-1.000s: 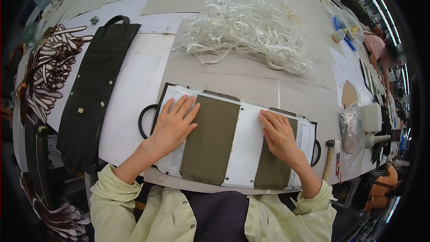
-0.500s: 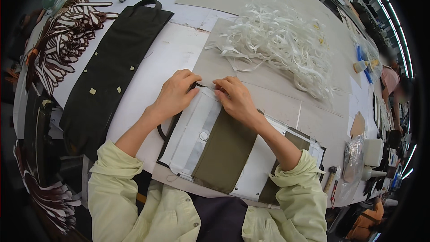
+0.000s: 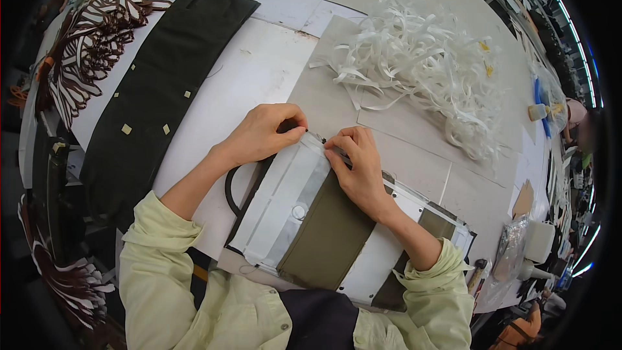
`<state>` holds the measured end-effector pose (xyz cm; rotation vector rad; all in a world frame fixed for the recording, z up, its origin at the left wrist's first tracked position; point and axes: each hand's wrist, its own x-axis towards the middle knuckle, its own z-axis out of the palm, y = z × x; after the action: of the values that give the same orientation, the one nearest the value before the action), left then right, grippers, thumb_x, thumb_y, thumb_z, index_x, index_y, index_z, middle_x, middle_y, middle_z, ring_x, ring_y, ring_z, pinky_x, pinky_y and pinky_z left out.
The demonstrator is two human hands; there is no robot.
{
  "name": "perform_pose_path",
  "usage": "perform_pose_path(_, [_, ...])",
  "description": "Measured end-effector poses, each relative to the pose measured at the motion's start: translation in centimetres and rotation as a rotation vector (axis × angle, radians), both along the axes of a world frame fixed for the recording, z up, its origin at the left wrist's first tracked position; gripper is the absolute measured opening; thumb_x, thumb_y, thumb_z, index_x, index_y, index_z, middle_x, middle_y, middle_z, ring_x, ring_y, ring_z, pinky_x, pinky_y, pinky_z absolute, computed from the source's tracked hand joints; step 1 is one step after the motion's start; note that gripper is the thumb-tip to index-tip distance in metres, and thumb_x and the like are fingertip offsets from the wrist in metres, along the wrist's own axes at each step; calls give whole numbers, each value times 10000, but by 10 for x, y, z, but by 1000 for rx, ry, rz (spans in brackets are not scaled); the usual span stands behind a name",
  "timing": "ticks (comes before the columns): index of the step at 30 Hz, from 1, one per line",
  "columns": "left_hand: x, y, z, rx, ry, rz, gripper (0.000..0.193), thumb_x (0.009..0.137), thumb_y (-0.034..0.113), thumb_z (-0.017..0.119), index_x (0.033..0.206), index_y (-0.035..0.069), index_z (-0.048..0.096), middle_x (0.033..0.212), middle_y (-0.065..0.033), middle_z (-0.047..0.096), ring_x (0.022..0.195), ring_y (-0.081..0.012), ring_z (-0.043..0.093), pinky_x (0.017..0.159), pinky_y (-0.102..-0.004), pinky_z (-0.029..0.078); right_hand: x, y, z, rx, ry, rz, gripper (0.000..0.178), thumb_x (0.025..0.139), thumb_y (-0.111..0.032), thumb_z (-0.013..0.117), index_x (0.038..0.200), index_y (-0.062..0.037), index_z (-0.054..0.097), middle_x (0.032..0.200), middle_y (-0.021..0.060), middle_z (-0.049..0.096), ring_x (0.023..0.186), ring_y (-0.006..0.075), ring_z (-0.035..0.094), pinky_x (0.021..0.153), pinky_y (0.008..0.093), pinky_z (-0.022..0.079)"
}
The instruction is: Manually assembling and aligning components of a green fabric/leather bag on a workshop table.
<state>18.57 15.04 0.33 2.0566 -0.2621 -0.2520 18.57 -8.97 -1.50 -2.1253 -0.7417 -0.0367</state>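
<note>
On the table before me lies an unfinished bag panel [image 3: 327,227], olive cloth with white backing strips and a round metal snap. A black loop handle [image 3: 230,188] sticks out on its left side. My left hand [image 3: 265,133] is closed in a pinch at the panel's far left corner. Just to its right, my right hand [image 3: 357,168] pinches the same far edge between thumb and fingers. A small dark bit shows between the two hands; its kind is too small to tell. The fingertips partly hide the edge there.
A long black bag piece [image 3: 175,71] with a handle lies to the left, dotted with small pale squares. Beyond the hands is a heap of white ribbon [image 3: 421,71]. Brown-and-white strips [image 3: 91,45] are bundled at far left. A hammer [image 3: 478,269] and plastic bag [image 3: 512,246] lie right.
Both hands have shifted slightly right and nearer to me. My left fingers have come closer to the panel's corner, and the dark strip seen by them before is mostly out of sight.
</note>
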Motion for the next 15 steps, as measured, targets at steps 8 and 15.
perform_pose_path(8, [0,-1,1,102,-120,-5,139,906,133,701,954,3,684,889,-92,680,776,-226,647,717,-342,530,-7,9,-9,1,-118,-18,294,810,67,688,1071,-62,728,1025,69,607,949,268,541,809,392,399])
perform_pose_path(15, [5,1,-10,192,-320,-52,97,878,123,736,894,36,697,878,-61,629,874,-243,601,749,-368,506,-7,10,-12,-80,-153,55,416,743,97,657,1120,-64,724,1058,65,592,986,273,524,830,405,387])
